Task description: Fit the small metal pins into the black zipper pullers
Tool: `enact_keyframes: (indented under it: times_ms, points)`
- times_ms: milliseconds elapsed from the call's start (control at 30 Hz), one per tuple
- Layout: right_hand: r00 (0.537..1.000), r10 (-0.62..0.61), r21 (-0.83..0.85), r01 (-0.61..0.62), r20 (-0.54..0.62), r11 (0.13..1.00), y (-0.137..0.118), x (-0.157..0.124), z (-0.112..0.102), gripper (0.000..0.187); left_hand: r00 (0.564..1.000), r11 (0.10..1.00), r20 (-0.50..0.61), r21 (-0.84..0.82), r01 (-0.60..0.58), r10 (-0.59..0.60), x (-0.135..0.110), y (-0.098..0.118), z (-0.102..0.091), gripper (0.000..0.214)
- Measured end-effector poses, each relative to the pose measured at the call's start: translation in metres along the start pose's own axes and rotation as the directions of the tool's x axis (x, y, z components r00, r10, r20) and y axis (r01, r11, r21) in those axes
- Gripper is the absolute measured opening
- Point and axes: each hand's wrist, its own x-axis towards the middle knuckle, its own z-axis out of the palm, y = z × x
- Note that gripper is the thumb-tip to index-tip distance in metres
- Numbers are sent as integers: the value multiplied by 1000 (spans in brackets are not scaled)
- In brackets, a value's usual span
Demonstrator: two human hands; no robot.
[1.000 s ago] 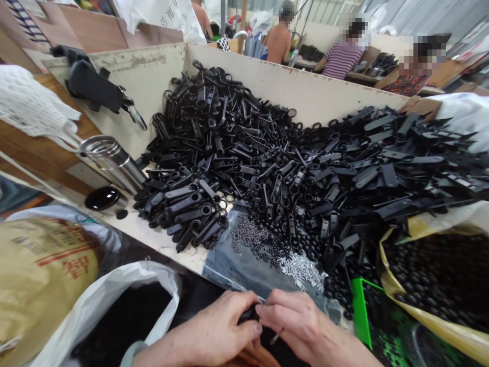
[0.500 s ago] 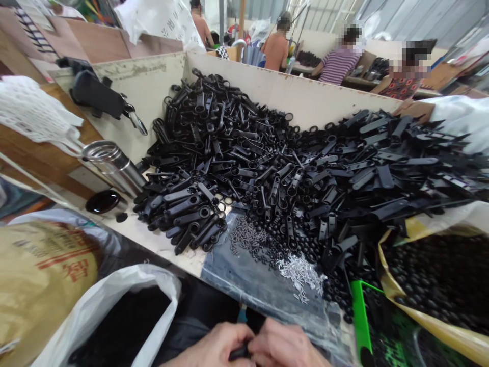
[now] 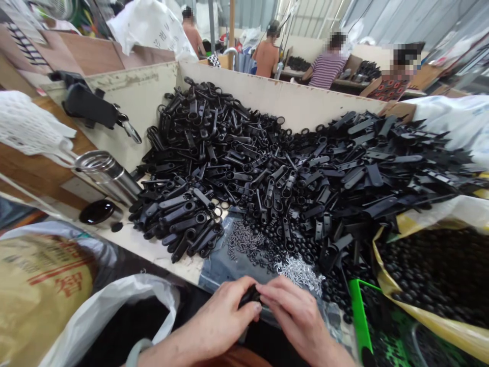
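On your left, a white plastic bag (image 3: 114, 311) sits open. Your left hand (image 3: 214, 318) and your right hand (image 3: 298, 316) are closed tight on a small black plastic piece (image 3: 252, 295), pinching it between them, just in front of the big heap of black zipper pulls (image 3: 244, 173) in the wooden bin (image 3: 267, 99). Over on your right, a yellow bag (image 3: 385, 270) is full of black beads.

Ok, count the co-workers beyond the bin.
4: a bare-backed person farthest left, a second bare-backed person to the right, a person in a striped top, and a person in a patterned top farthest right. Others may be hidden.
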Motion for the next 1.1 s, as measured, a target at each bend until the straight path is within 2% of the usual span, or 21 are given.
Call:
enact_keyframes:
  times_ms: [167, 267, 400, 600, 767, 833, 867, 933, 967, 1033, 1100]
  points:
    - [998, -59, -49, 59, 1, 997, 16, 36, -21, 22, 994, 994, -10, -3, -111, 111, 24, 20, -15, 17]
    - [996, -89, -52, 90, 32, 995, 21, 49, -30, 22, 990, 990, -23, 8, -138, 138, 32, 25, -20, 13]
    - [991, -97, -63, 103, 95, 993, 19, 52, -37, 23, 990, 990, 7, 3, -141, 141, 33, 26, -22, 13]
    - [931, -124, -152, 186, 344, 971, 4, 47, -50, 30, 986, 991, 116, 37, -127, 122, 24, 24, -21, 13]
    - [902, -111, -102, 168, 417, 981, 5, 48, -55, 30, 991, 995, 89, 15, -98, 96, 21, 20, -14, 10]
    - [922, -95, -78, 134, 374, 988, 8, 49, -51, 29, 992, 995, 96, -67, -70, 76, 23, 17, -10, 15]
    - [946, -75, -78, 105, 316, 991, 10, 49, -48, 27, 994, 992, 82, -108, -66, 76, 24, 17, -8, 19]
    - [992, -15, -89, 26, 123, 996, 12, 47, -36, 23, 996, 983, 7, -160, -88, 90, 27, 16, -6, 22]
    - [1000, 17, -89, -15, 17, 996, 12, 45, -30, 21, 994, 979, -49, -172, -105, 98, 28, 16, -4, 23]
    - [988, 43, -71, -55, -150, 996, 12, 42, -16, 17, 984, 974, -147, -186, -128, 101, 31, 16, -2, 23]
    - [971, 41, -43, -52, -235, 998, 12, 38, -6, 15, 976, 971, -192, -194, -141, 104, 33, 15, -1, 23]
